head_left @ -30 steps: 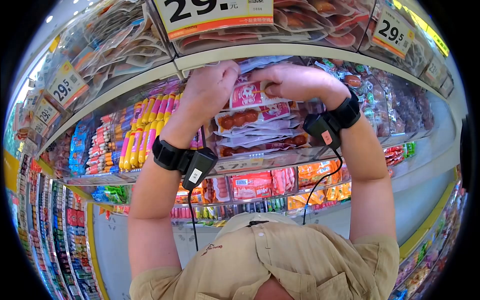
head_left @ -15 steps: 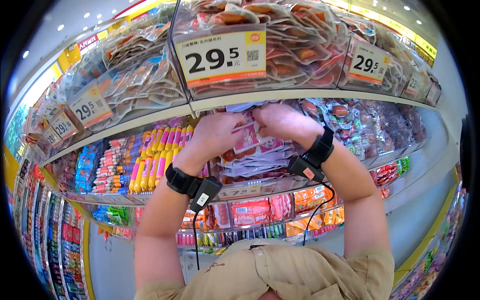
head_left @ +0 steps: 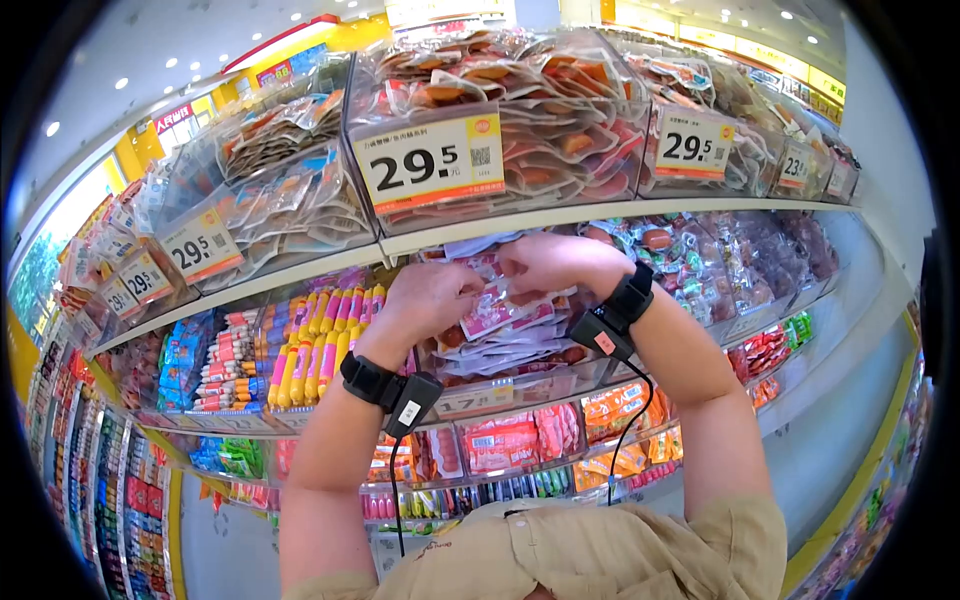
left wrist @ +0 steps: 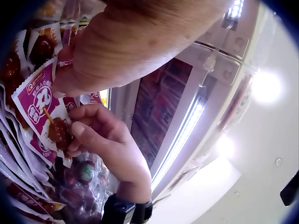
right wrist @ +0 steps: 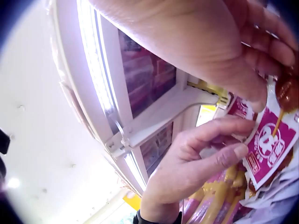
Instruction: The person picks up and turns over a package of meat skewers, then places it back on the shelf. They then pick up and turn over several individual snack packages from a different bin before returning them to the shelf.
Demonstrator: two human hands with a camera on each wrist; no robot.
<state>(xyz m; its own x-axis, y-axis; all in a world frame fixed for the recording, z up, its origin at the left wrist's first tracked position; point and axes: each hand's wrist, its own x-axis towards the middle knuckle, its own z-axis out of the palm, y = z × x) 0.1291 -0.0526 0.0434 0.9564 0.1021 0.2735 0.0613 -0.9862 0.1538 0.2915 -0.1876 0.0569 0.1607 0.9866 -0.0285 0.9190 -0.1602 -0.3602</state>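
Observation:
Between the hands is a pink and white snack packet (head_left: pixel 503 318), with a stick and glossy brown balls showing through its clear part (left wrist: pixel 60 133). My left hand (head_left: pixel 428 298) pinches one end of it between thumb and fingers, as the left hand (right wrist: pixel 191 156) in the right wrist view shows. My right hand (head_left: pixel 562 264) grips the other end near the balls; in the left wrist view the right hand (left wrist: pixel 110 144) has its fingers curled at that edge. Below, more packets (head_left: pixel 505 355) of the same kind lie stacked in a clear bin.
Yellow and pink wrapped sticks (head_left: pixel 315 350) fill the bin to the left. Clear-wrapped snacks (head_left: pixel 690 262) fill bins to the right. A white shelf edge (head_left: pixel 560 218) runs just above the hands, under bins with price cards (head_left: pixel 430 160). Orange bags (head_left: pixel 615 410) stand on a lower shelf.
The head view has tilted up, so the upper bins show more and everything sits lower. Both hands stay at the same packet, which now lies more tilted.

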